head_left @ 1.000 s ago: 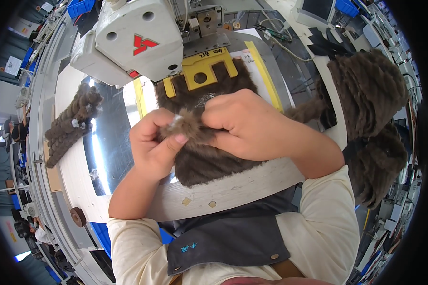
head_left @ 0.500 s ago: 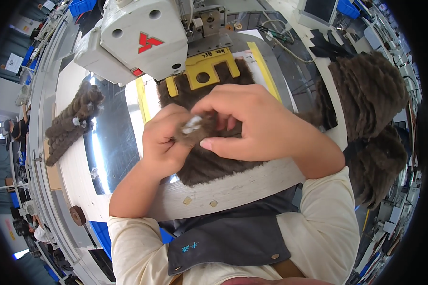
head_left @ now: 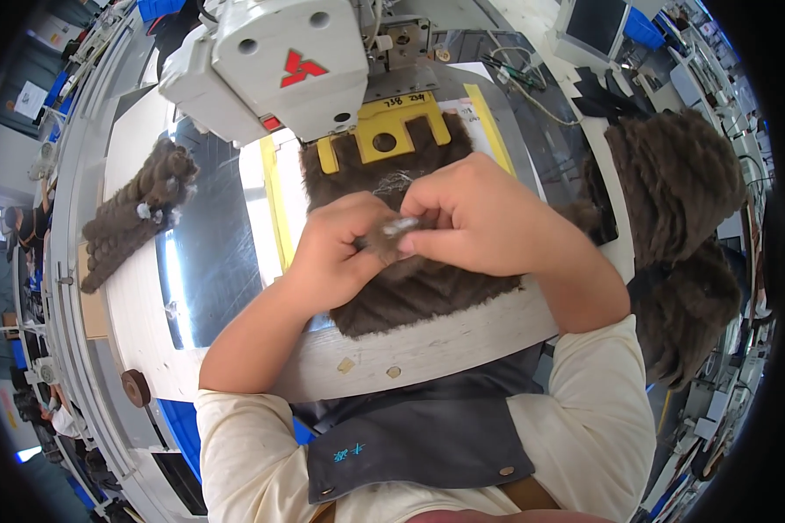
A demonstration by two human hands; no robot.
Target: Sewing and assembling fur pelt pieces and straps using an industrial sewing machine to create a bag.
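Brown tuft (head_left: 380, 243) held over the panel (head_left: 419, 309)

The tuft, marked by a white patch, is gripped by the left hand (head_left: 342, 248), with thumb and fingers clamped on its left side. Its right side is touched by the thumb tip of the right hand (head_left: 484, 218); whether that grip is clamped or only rested there cannot be told. Neither hand is clearly nearer, as the tuft is held between them; its long axis cannot be made out. Both hands are turned inward, and the forearms are held above the near edge of the counter (head_left: 310, 375). The brown fur panel is spread beneath, close to that edge, its far end covered by a yellow clamp (head_left: 386, 150). Loose threads (head_left: 393, 181) are seen beyond the hands.
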